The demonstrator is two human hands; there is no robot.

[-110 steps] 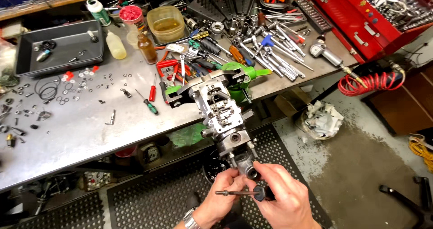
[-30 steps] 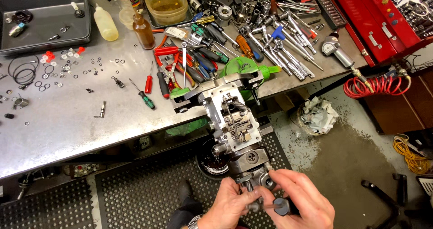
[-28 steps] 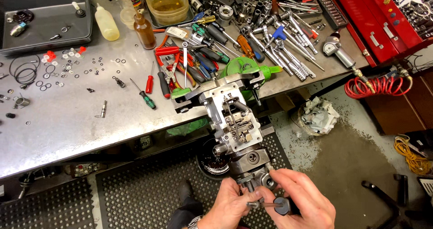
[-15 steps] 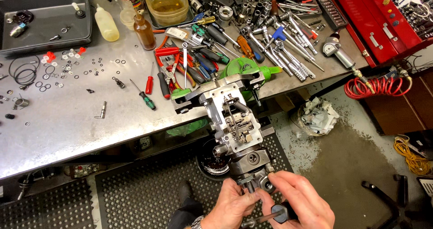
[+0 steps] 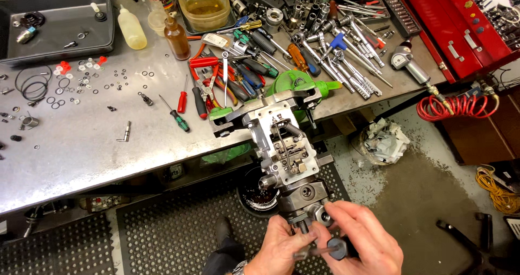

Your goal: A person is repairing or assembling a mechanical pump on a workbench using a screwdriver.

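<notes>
A grey cast-metal pump body (image 5: pixel 284 145) is clamped in a green vise (image 5: pixel 295 83) at the steel workbench's (image 5: pixel 81 150) front edge, overhanging the floor. At its lower end, the left hand (image 5: pixel 279 248) curls its fingers around the fitting, while the right hand (image 5: pixel 363 240) pinches a dark-handled screwdriver (image 5: pixel 325 249) there.

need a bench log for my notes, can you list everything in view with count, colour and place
metal pump assembly: one, grey, clamped at bench edge
green vise: one, behind the assembly
steel bench: one, grey
tray: one, dark, bench far left
brown bottle: one, beside tray
screwdrivers and pliers: many, mixed colours, bench centre
wrenches and sockets: many, silver, bench right
toolbox: one, red, far right
coiled hose: one, red, below toolbox
left hand: at assembly's lower end
right hand: holds black-handled tool
</notes>
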